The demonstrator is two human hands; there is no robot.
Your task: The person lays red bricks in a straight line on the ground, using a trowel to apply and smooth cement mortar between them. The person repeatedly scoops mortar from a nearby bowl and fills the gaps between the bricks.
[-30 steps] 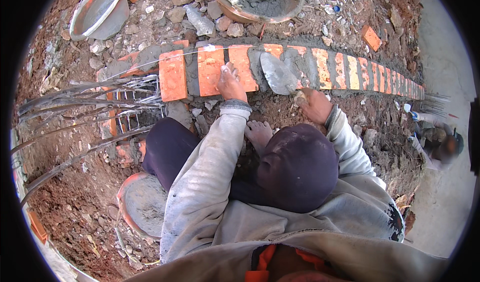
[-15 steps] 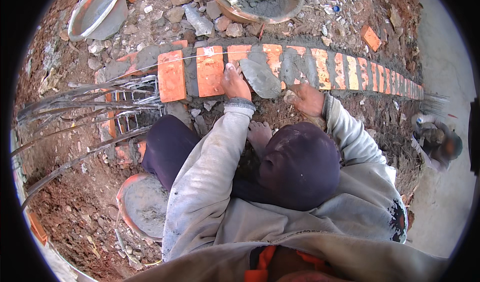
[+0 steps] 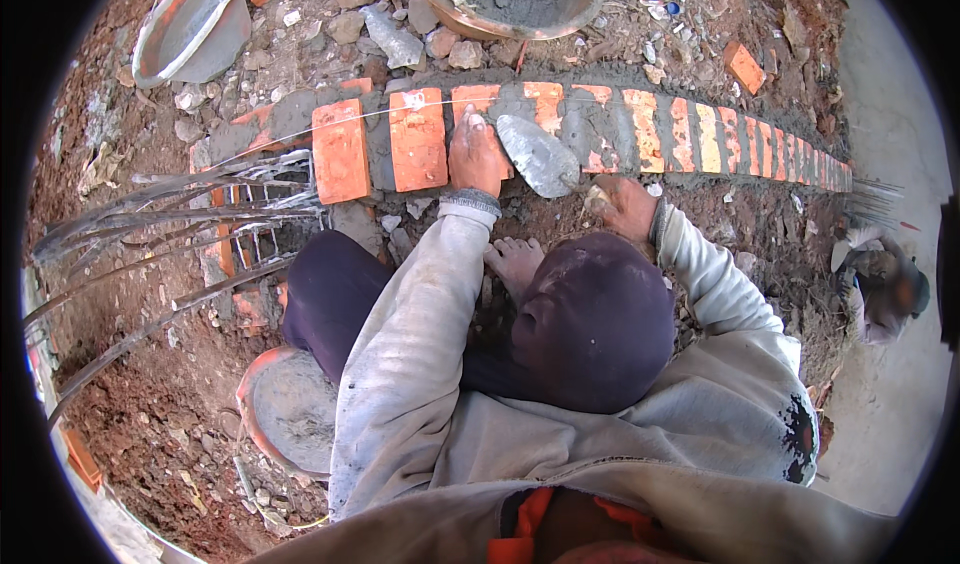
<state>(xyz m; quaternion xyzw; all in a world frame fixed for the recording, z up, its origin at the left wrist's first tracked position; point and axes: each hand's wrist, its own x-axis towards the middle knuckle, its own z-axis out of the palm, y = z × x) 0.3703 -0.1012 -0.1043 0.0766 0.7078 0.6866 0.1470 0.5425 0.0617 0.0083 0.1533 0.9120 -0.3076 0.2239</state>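
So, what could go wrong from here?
The trowel in the right hand has its blade close beside the left hand, so it might nick the fingers. The left hand, on a brick near the string, could knock that line. The steel bars end close to the left knee and might scrape it.

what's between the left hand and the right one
The grey trowel blade lies between the left hand and the right hand, over the near edge of the brick row, as the head view shows.
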